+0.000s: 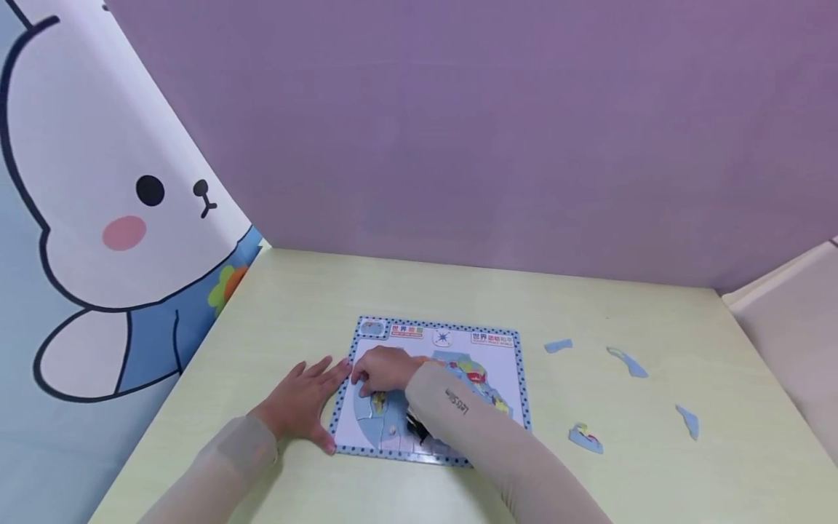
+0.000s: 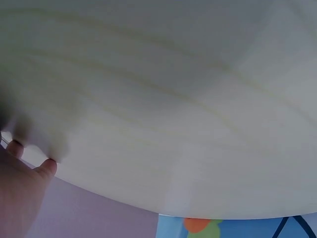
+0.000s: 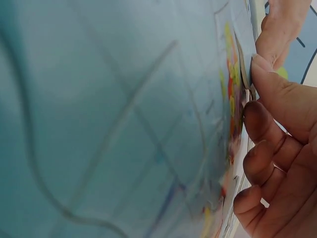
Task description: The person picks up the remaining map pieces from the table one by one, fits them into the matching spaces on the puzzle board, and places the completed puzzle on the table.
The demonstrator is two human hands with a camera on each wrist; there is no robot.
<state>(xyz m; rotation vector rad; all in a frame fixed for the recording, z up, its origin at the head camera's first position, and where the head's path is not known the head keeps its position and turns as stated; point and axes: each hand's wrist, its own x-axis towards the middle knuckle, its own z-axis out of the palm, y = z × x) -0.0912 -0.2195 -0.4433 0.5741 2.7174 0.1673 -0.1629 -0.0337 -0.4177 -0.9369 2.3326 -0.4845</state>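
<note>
A flat world-map jigsaw board (image 1: 522, 382) with a blue dotted border lies on the table. My left hand (image 1: 301, 400) rests spread at its left edge, fingertips and thumb touching the border. Over the upper left of the map, my right hand (image 1: 386, 366) reaches across. In the right wrist view, the thumb and forefinger of my right hand (image 3: 287, 148) pinch a thin puzzle piece (image 3: 242, 62) against the board, its edge slightly raised. The right forearm hides the board's lower middle. Only part of my left hand (image 2: 25, 183) shows in the left wrist view.
Several loose puzzle pieces lie right of the board: a small blue one (image 1: 559, 346), a long curved one (image 1: 628, 363), a multicoloured one (image 1: 585, 439) and a narrow blue one (image 1: 688, 421). A purple backdrop (image 1: 458, 145) rises behind the table (image 1: 314, 284).
</note>
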